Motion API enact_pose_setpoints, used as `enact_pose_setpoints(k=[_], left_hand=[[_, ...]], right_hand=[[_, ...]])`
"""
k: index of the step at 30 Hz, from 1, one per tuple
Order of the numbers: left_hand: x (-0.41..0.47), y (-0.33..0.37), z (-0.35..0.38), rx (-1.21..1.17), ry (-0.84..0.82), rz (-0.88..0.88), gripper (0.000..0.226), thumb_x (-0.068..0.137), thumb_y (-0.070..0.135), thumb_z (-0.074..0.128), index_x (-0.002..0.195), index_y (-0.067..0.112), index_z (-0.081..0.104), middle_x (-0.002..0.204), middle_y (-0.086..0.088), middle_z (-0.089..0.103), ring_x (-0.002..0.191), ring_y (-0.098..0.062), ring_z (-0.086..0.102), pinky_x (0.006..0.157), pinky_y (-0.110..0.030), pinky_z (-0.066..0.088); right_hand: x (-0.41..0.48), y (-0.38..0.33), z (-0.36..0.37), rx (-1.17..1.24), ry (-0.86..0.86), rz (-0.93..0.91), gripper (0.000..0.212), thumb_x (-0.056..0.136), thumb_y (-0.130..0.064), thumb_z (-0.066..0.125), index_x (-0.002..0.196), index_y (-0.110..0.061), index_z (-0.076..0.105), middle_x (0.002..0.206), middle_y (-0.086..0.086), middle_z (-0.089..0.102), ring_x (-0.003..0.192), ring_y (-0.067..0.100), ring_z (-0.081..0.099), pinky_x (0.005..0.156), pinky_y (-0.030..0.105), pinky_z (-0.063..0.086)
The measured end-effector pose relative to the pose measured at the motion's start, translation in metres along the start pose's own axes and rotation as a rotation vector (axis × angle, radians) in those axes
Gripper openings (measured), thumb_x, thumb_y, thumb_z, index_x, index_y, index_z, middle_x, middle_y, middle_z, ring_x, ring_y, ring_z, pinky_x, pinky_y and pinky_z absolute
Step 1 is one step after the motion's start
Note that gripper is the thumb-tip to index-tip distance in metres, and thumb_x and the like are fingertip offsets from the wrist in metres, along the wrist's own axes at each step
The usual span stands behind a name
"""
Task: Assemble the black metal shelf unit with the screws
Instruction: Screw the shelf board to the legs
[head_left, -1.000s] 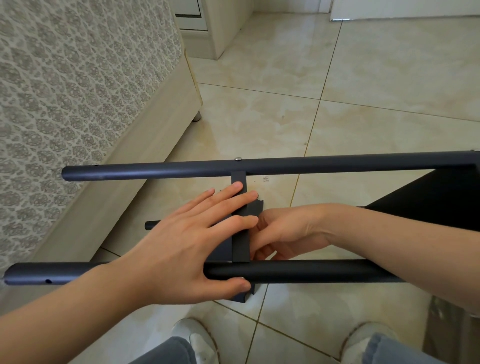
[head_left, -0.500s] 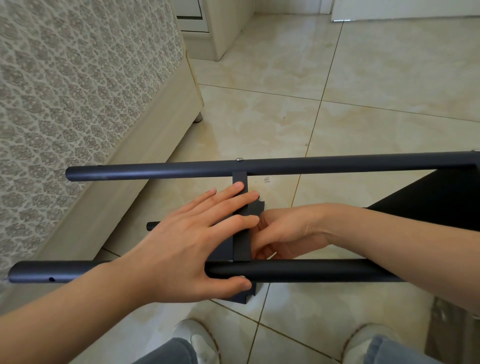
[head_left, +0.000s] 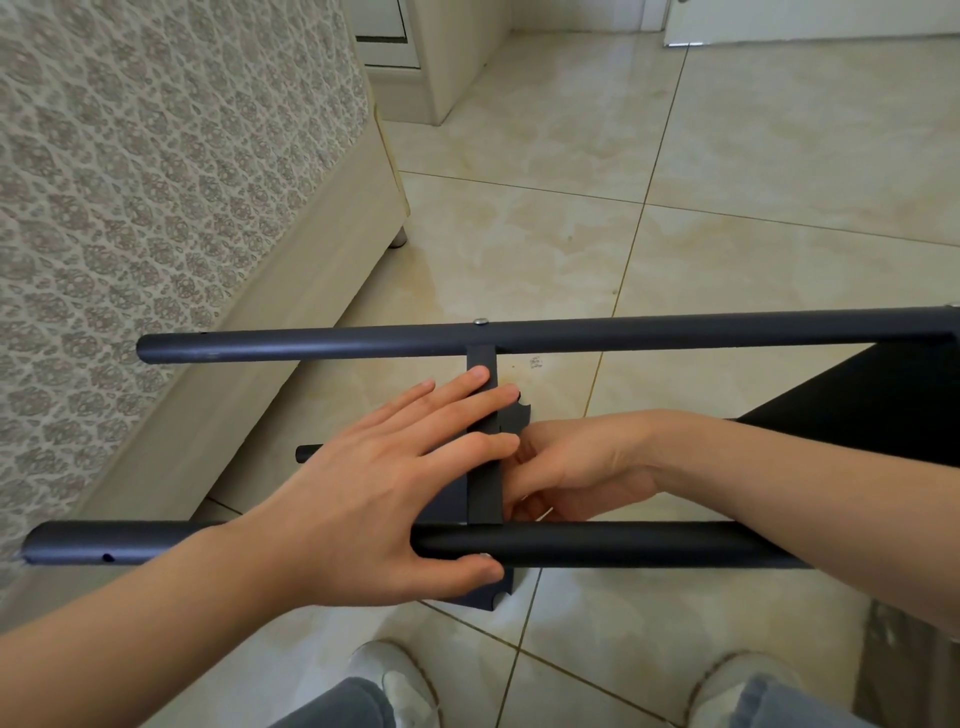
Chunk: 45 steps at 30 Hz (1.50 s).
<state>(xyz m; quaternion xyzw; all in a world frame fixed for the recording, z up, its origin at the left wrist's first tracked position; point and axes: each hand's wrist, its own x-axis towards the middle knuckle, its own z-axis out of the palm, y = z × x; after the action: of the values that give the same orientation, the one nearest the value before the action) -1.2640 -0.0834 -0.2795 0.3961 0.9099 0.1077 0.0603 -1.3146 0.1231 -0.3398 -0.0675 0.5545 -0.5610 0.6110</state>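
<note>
Shelf unit's black metal panel (head_left: 483, 467), pressed by the left hand (head_left: 363, 499) with fingers spread flat, could slip off its hole; right hand (head_left: 571, 467) fingers hidden, grip unclear.

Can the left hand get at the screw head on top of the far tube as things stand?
Probably yes. The left hand lies flat on the shelf panel, fingertips just short of the far tube; nothing covers the screw head.

Far pole (head_left: 675, 332): behind near pole (head_left: 623, 545), parallel.
Bracket (head_left: 484, 493): between the 2 poles.
Bed (head_left: 156, 182): left.
Shoes (head_left: 395, 675): below near pole.
</note>
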Motion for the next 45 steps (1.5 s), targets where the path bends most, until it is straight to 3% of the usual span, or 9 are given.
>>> enact_pose_setpoints(k=[6, 10, 13, 16, 18, 27, 33, 39, 45], left_hand=[[-0.0001, -0.0004, -0.0005, 0.004, -0.006, 0.001, 0.073, 0.083, 0.071, 0.058, 0.143, 0.028, 0.053, 0.166, 0.008, 0.024, 0.156, -0.009, 0.008, 0.125, -0.035, 0.015], [0.0003, -0.0002, -0.0004, 0.004, -0.006, -0.008, 0.074, 0.083, 0.071, 0.058, 0.144, 0.029, 0.052, 0.166, 0.008, 0.024, 0.156, -0.009, 0.008, 0.125, -0.034, 0.014], [0.0005, -0.0006, -0.0006, 0.001, -0.003, -0.008, 0.074, 0.083, 0.071, 0.057, 0.144, 0.028, 0.052, 0.166, 0.008, 0.024, 0.156, -0.009, 0.008, 0.125, -0.034, 0.013], [0.0011, -0.0007, -0.0009, 0.005, -0.002, -0.007, 0.073, 0.084, 0.071, 0.057, 0.143, 0.028, 0.053, 0.166, 0.007, 0.026, 0.156, -0.01, 0.009, 0.125, -0.033, 0.013], [0.0016, -0.0013, -0.0007, 0.009, -0.004, -0.001, 0.072, 0.084, 0.07, 0.058, 0.142, 0.028, 0.053, 0.166, 0.007, 0.025, 0.156, -0.01, 0.008, 0.125, -0.033, 0.013], [0.0012, -0.0013, -0.0008, 0.014, -0.004, -0.005, 0.074, 0.083, 0.071, 0.058, 0.144, 0.028, 0.053, 0.166, 0.006, 0.025, 0.156, -0.01, 0.009, 0.125, -0.035, 0.014], [0.0015, -0.0004, -0.0011, 0.018, -0.009, -0.008, 0.073, 0.083, 0.07, 0.06, 0.142, 0.028, 0.054, 0.166, 0.007, 0.025, 0.156, -0.01, 0.009, 0.125, -0.035, 0.012], [0.0008, -0.0002, -0.001, 0.018, -0.008, -0.007, 0.073, 0.083, 0.071, 0.058, 0.143, 0.028, 0.053, 0.166, 0.008, 0.025, 0.156, -0.01, 0.009, 0.126, -0.034, 0.011], [0.0013, -0.001, -0.0003, 0.016, -0.004, -0.003, 0.072, 0.083, 0.07, 0.059, 0.141, 0.028, 0.054, 0.166, 0.007, 0.026, 0.156, -0.01, 0.01, 0.125, -0.035, 0.013]], right_hand=[[-0.0061, -0.0018, -0.0038, 0.004, -0.019, 0.006, 0.017, 0.094, -0.002, 0.057, 0.107, -0.001, 0.069, 0.108, 0.022, 0.065, 0.092, 0.025, 0.065, 0.093, 0.039, 0.052], [-0.0001, -0.0013, -0.001, -0.071, 0.032, 0.014, 0.032, 0.097, -0.007, 0.057, 0.126, 0.007, 0.059, 0.124, 0.03, 0.061, 0.101, 0.029, 0.062, 0.097, 0.04, 0.05], [-0.0019, -0.0033, -0.0019, -0.048, 0.023, 0.018, 0.031, 0.097, -0.006, 0.055, 0.125, 0.008, 0.058, 0.118, 0.028, 0.062, 0.098, 0.027, 0.062, 0.091, 0.035, 0.053], [-0.0067, -0.0045, -0.0069, 0.002, -0.006, 0.004, 0.015, 0.095, -0.002, 0.057, 0.104, 0.0, 0.069, 0.102, 0.016, 0.068, 0.088, 0.02, 0.065, 0.084, 0.03, 0.055], [-0.0073, -0.0042, -0.0082, 0.01, -0.01, -0.002, 0.016, 0.095, 0.0, 0.057, 0.094, -0.005, 0.072, 0.093, 0.009, 0.071, 0.083, 0.016, 0.067, 0.079, 0.027, 0.055], [-0.0041, -0.0044, -0.0079, -0.029, 0.029, 0.036, 0.031, 0.096, -0.014, 0.062, 0.122, 0.003, 0.063, 0.11, 0.016, 0.067, 0.095, 0.023, 0.064, 0.086, 0.03, 0.054], [-0.005, -0.0037, -0.0072, -0.035, -0.006, 0.001, 0.013, 0.095, -0.004, 0.059, 0.101, -0.004, 0.07, 0.097, 0.011, 0.069, 0.084, 0.017, 0.066, 0.078, 0.026, 0.055], [-0.0057, -0.0038, -0.0079, -0.069, 0.02, 0.007, 0.015, 0.096, -0.014, 0.06, 0.103, -0.007, 0.071, 0.099, 0.011, 0.07, 0.085, 0.017, 0.066, 0.079, 0.026, 0.054], [-0.0048, -0.0047, -0.0071, -0.035, -0.01, -0.015, 0.016, 0.094, -0.003, 0.059, 0.09, -0.009, 0.073, 0.091, 0.009, 0.07, 0.081, 0.016, 0.066, 0.075, 0.025, 0.055]])
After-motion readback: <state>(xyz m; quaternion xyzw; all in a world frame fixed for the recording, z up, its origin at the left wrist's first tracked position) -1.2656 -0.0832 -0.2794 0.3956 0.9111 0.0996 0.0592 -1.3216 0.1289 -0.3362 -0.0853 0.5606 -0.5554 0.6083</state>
